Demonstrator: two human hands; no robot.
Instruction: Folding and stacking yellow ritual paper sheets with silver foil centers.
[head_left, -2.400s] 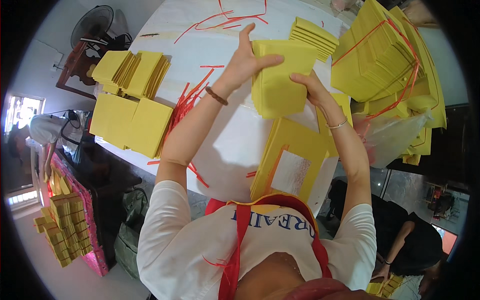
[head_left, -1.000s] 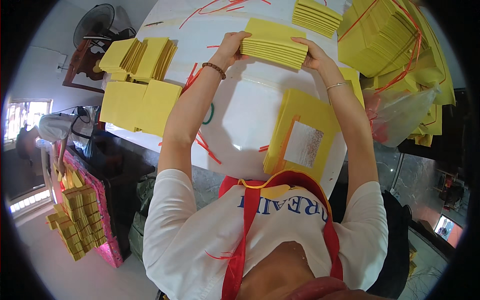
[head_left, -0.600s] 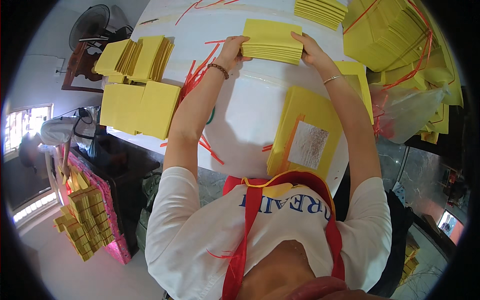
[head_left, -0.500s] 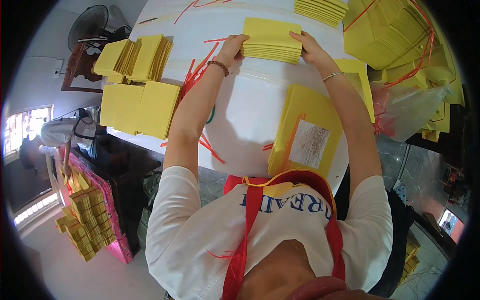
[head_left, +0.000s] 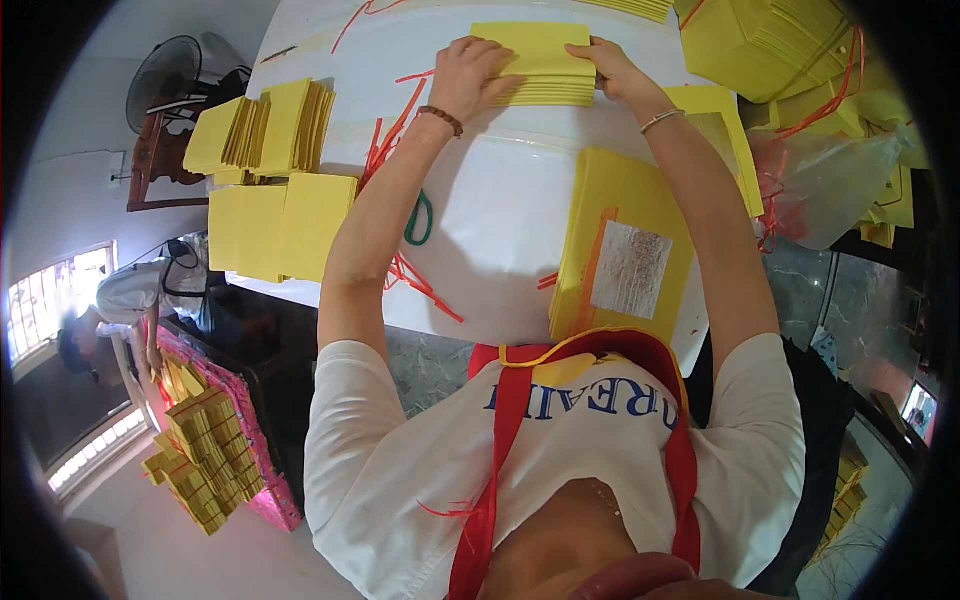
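At the far middle of the white table (head_left: 470, 215) lies a stack of yellow paper (head_left: 545, 45), its layered edges facing me. My left hand (head_left: 470, 80) is closed over its left end, fingers curled on the near side. My right hand (head_left: 615, 70) grips the right end, thumb on top and the other fingers partly hidden at the side. Nearer me, a larger yellow stack (head_left: 575, 280) carries a grey-white rectangular patch (head_left: 631, 269) and an orange strip.
More yellow stacks (head_left: 245, 225) stand at the left, beside red strings (head_left: 382, 150) and a green loop (head_left: 419, 218). Tied yellow bundles (head_left: 765, 50) and a clear plastic bag (head_left: 825, 185) are at the right. Another person (head_left: 135, 295) works by a pink-edged table at far left.
My left hand has moved from the stack's left edge onto its near left part, fingers now bent over it. My right hand keeps its hold. The view has shifted slightly.
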